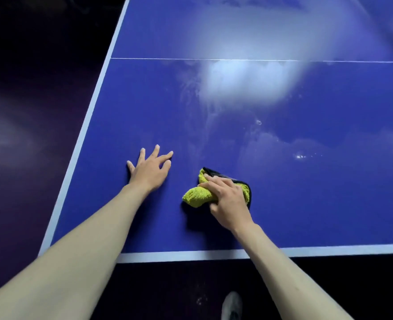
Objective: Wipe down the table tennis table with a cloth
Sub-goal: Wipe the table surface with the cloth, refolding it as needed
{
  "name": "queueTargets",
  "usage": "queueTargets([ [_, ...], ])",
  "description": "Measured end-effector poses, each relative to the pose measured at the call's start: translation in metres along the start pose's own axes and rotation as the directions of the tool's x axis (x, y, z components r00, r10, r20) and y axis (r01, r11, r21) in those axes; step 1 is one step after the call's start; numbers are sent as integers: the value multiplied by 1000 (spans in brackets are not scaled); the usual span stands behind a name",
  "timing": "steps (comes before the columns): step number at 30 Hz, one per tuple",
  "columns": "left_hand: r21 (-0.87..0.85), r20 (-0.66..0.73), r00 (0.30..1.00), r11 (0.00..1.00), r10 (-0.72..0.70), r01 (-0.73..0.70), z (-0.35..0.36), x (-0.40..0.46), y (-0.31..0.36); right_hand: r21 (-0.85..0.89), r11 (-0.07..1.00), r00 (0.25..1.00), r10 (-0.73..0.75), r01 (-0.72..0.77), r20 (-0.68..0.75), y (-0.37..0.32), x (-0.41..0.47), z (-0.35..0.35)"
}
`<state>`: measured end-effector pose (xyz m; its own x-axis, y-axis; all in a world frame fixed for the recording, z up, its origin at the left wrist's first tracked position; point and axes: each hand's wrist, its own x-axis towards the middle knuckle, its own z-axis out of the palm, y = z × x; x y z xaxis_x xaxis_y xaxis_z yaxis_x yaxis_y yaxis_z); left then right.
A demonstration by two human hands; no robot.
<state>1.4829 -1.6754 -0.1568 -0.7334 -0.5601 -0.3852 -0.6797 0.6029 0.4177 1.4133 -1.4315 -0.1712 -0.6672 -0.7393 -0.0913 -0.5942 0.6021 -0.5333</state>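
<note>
A dark floor (34,93) fills the left side of the frame and runs as a band along the bottom edge. It looks deep purple to black, smooth and slightly glossy. A soft, pale patch of reflected light (5,132) sits on it at the middle left, with blurred edges. The upper left corner falls off into near black, and no wall or window can be made out there. At the bottom centre, faint whitish scuff marks (200,299) speckle the floor, and just right of them a grey shoe (232,306) rests on it, its toe pointing toward the top of the frame.
</note>
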Motion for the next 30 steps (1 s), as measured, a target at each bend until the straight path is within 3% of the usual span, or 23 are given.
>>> queueTargets([
  [4, -36, -22, 998, 998, 54, -55, 0, -46, -11, -3, 999, 989, -34, 34, 142, -21, -83, 9],
  [10, 49, 50, 994, 994, 99, -101, 25, -110, -28, 31, 996, 918, -94, 88, 385, -33, -170, -5],
  [12, 67, 63, 993, 992, 101, -105, 29, -124, -27, 56, 996, 909, -85, 68, 408, -32, -185, -14],
  [18, 103, 68, 990, 986, 123, -130, 35, -136, -10, 282, 954, 954, 17, -105, 299, -35, -175, -48],
  [30, 58, 71, 985, 985, 159, -164, 61, -75, 100, 455, 879, 990, 131, -142, 56, 26, -50, -128],
])
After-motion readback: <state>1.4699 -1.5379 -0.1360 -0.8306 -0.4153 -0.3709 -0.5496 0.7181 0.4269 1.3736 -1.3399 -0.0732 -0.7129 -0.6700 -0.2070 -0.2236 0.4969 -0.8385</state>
